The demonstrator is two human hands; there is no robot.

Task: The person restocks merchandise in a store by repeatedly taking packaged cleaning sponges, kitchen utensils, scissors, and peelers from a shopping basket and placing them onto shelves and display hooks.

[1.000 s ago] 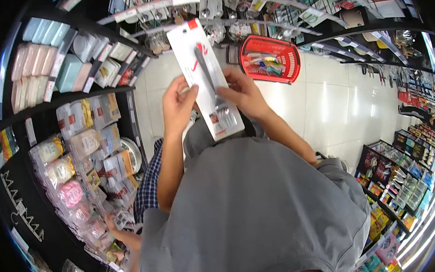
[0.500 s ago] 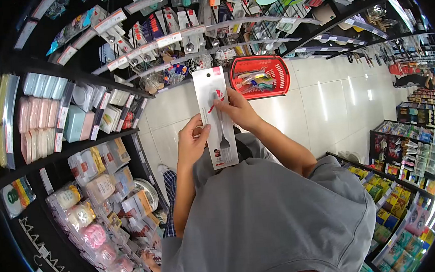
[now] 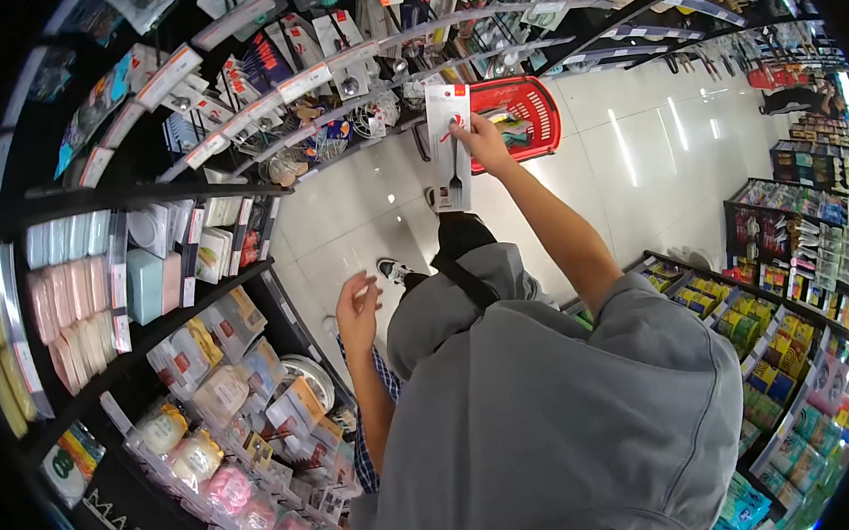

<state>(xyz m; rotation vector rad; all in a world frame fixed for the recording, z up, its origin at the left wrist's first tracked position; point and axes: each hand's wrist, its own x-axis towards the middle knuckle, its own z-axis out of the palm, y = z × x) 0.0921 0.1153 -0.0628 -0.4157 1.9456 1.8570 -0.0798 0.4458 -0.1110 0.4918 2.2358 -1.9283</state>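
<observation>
A packaged fork [image 3: 454, 171] on a long white card is held upright in my right hand [image 3: 483, 145], which grips the card's right edge with the thumb over its front. The card stands before the left part of a red shopping basket [image 3: 549, 121] on the floor and hides some of it. Several packaged items lie in the basket. My left hand [image 3: 357, 313] is off the card, in the air at the left, with its fingers loosely apart and nothing in them.
Racks of hanging kitchen utensils [image 3: 349, 66] run along the far side. At the left, a shelf holds pink boxes [image 3: 68, 292], with bagged goods hanging below. More shelves [image 3: 769, 341] stand at the right. Beside me at the left, part of another person in checked clothing [image 3: 363, 458] shows.
My left hand has let go of the card and dropped away. My right hand has carried the packaged fork forward toward the basket. The view has turned slightly.
</observation>
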